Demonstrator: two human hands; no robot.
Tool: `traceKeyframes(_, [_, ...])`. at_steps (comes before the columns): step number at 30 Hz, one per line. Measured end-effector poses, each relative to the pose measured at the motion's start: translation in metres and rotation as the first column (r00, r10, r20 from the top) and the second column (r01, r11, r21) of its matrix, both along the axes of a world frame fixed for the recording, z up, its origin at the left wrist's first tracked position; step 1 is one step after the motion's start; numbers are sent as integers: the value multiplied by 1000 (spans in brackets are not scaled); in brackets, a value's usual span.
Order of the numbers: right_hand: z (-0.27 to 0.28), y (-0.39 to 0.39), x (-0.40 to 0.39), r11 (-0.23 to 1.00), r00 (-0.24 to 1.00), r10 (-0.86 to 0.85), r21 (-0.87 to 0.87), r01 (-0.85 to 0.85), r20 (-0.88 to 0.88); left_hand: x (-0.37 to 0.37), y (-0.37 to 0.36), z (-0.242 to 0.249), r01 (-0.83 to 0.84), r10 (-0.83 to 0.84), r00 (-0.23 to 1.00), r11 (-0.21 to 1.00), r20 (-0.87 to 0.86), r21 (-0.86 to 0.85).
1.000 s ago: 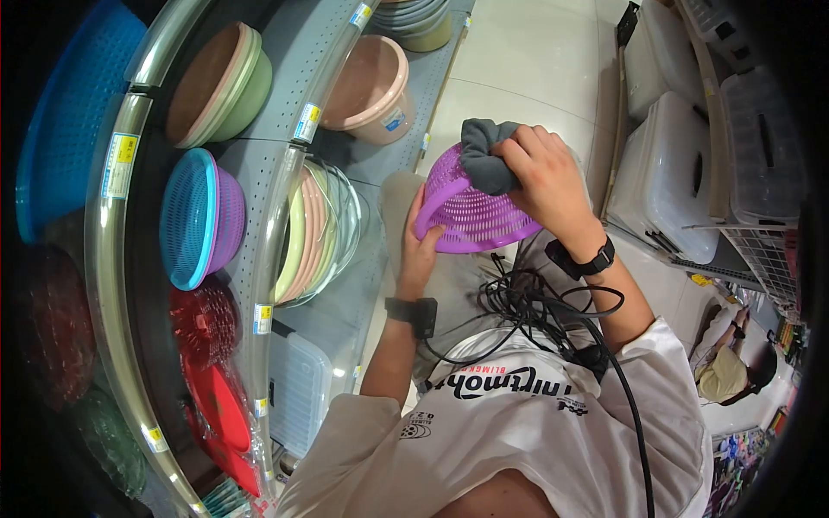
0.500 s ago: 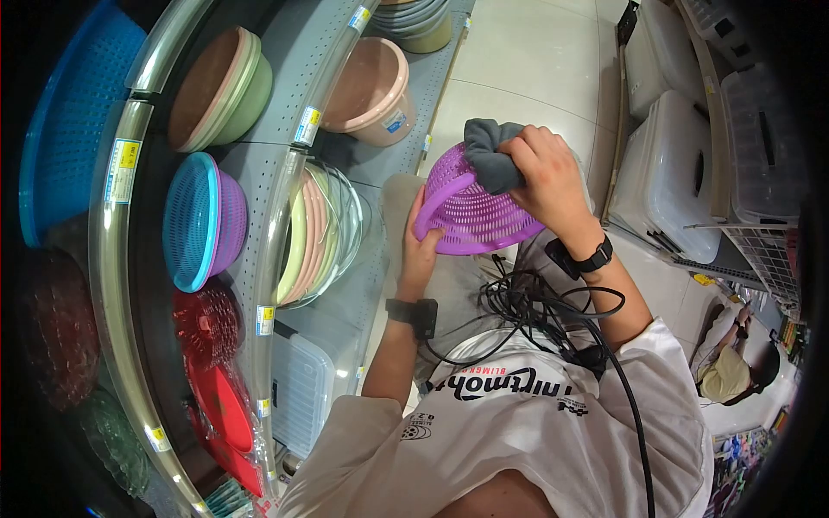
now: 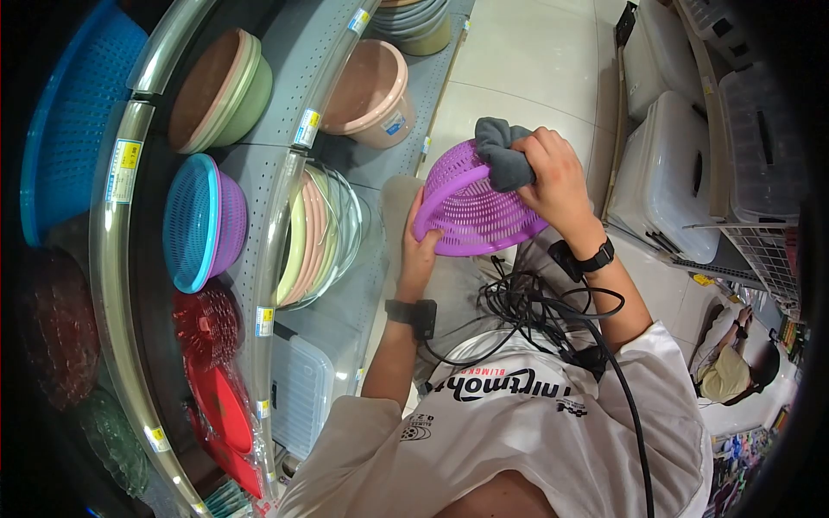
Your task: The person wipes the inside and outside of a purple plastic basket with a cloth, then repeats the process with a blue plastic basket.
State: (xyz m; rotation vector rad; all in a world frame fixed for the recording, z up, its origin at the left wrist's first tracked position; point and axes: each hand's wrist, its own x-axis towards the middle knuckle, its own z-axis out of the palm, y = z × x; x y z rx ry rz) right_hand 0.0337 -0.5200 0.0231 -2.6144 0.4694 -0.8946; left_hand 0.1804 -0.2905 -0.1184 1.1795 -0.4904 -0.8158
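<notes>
A purple plastic colander (image 3: 485, 226) is held tilted in front of my body, its slotted inside facing me. My left hand (image 3: 421, 237) grips its left rim, with the thumb over the edge. In my right hand (image 3: 554, 180) is a bunched dark grey cloth (image 3: 503, 155), pressed at the colander's upper right rim. The fingers close around the cloth, and part of the rim is hidden behind it.
Shelves on the left hold a blue and purple basket stack (image 3: 192, 224), a pink bucket (image 3: 367, 91), nested basins (image 3: 220, 91) and red trays (image 3: 223, 397). Clear storage boxes (image 3: 665, 173) stand at right. Black cables (image 3: 535, 298) hang at my waist. Another person (image 3: 734, 367) is at far right.
My right hand has shifted slightly right and down along the rim with the cloth, uncovering a bit more of the colander's upper edge. My left hand stays in place.
</notes>
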Motion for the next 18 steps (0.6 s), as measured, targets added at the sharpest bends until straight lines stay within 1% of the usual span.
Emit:
traceKeyframes(8, [-1,-1,-1,1000,1000,-9,8,9,1,1,1,-4,7,-7,1000,1000,12,3])
traceKeyframes(13, [-5,-3,-3,1000,1000,-13,17,12,7,1,1,-4,0,0,1000,1000,-12,-1])
traceKeyframes(18, [-5,-3,-4,998,999,-26,50,25,25,1,0,-5,3,-3,1000,1000,1,4])
